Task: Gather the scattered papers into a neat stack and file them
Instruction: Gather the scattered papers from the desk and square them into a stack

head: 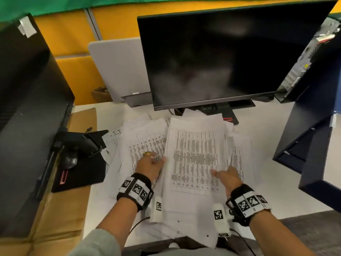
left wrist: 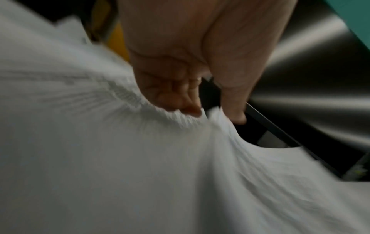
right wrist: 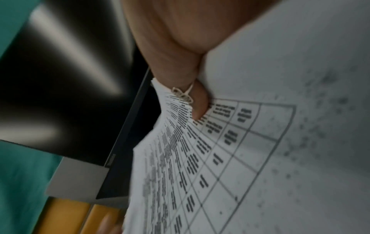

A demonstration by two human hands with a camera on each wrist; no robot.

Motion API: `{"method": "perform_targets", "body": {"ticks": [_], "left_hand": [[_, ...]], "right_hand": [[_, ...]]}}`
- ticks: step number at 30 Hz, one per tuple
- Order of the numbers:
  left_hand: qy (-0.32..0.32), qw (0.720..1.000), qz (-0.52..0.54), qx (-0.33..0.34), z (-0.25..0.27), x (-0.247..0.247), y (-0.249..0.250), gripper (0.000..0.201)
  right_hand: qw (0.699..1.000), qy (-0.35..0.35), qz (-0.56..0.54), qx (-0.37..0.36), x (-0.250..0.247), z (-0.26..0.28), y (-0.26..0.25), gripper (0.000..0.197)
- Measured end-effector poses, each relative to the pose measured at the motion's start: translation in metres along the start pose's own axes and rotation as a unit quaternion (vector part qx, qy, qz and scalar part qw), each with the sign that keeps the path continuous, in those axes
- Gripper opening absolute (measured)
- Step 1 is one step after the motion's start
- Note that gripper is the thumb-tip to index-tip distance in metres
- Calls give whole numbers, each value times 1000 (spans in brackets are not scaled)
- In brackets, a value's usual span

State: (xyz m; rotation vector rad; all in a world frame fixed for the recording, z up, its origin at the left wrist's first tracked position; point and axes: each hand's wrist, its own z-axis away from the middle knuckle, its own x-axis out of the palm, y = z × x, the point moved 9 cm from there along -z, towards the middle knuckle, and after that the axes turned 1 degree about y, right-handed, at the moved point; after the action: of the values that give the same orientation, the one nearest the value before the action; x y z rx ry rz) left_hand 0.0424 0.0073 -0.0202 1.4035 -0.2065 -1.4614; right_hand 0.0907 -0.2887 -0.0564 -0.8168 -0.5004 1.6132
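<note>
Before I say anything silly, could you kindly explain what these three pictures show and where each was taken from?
There is no machine here, only a person's two bare hands wearing marker bands that carry small cameras. The big picture comes from a camera on the head, looking down at a white desk. The other two look along each wrist toward the fingers. Printed papers lie scattered in front of a dark monitor. The right hand grips the right edge of the top sheaf, with a digit pressed onto its printed table. The left hand curls its fingers at the left edge, but blur hides whether it truly grips.
</note>
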Motion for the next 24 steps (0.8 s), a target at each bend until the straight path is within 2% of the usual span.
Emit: {"method": "perform_targets", "body": {"ticks": [1,2,3,5,7,9,12,14,17,20,24], "left_hand": [[58,996,-62,-16,-2,-18,-9,59],[84,982,-159,-56,-4,-32,-23,74],[81,957,-254,-111,-5,-42,-39,89],[40,920,-331,-207,-3,-51,-65,110],[1,924,-318,-210,-8,-43,-73,116],[-22,934,-314,-166,-14,-32,-67,117],[-37,953,-281,-106,-16,-23,-56,114],[4,971,-225,-79,-17,-30,-48,103],[23,991,-81,-104,-17,-36,-42,80],[-54,987,-79,-128,-15,-26,-39,66],[-152,978,-53,-130,-8,-5,-34,54]], "right_hand": [[999,33,20,-7,-11,-10,-1,67],[997,54,40,-20,-21,-15,-4,63],[996,71,53,-27,-31,-21,-5,59],[995,86,48,-34,-43,-21,-6,48],[995,82,48,-37,-45,-21,-8,40],[997,59,33,-31,-39,-20,-7,52],[999,33,28,-23,-29,-19,-10,71],[999,16,28,-12,-26,-21,-10,64],[999,-15,42,-10,-21,-22,-12,48],[998,-49,44,11,-11,-16,-10,57],[995,-83,51,27,9,-9,-7,85]]}}
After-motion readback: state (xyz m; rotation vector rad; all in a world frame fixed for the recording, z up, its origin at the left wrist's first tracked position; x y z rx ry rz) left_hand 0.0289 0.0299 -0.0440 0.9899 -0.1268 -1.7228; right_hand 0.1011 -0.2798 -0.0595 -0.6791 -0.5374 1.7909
